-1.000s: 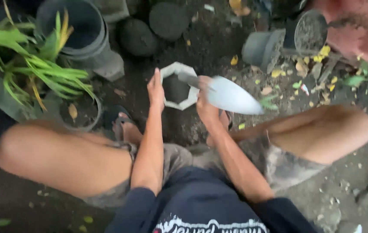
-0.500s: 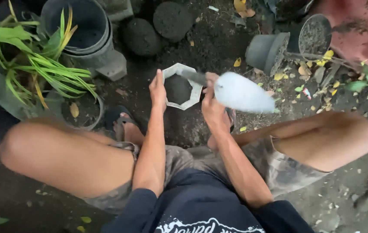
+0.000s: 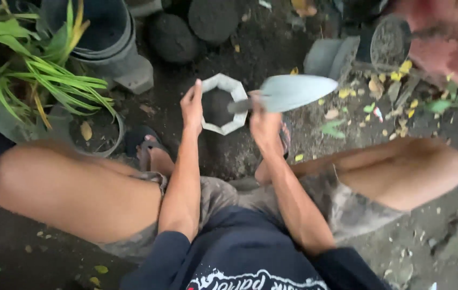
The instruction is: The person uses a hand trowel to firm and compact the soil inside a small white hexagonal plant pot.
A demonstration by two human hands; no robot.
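Right hand (image 3: 263, 124) clamped on trowel (image 3: 293, 91), blade level above pot (image 3: 222, 103) on the ground. Left hand (image 3: 192, 107) steadying pot rim, fingers loosely together. Risk: blade tilting, soil spilling past rim; pot tipping under an uneven push.

Dark soil ground (image 3: 250, 48), scattered leaves (image 3: 379, 86)

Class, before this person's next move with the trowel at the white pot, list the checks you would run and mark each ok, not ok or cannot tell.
1. Left hand steadies the white octagonal pot at its rim: ok.
2. Right hand grips the grey metal trowel by its handle: ok.
3. Trowel blade over the pot: not ok, it points right, beside it.
4. Soil on the blade: cannot tell.
5. Pot holds dark soil: ok.
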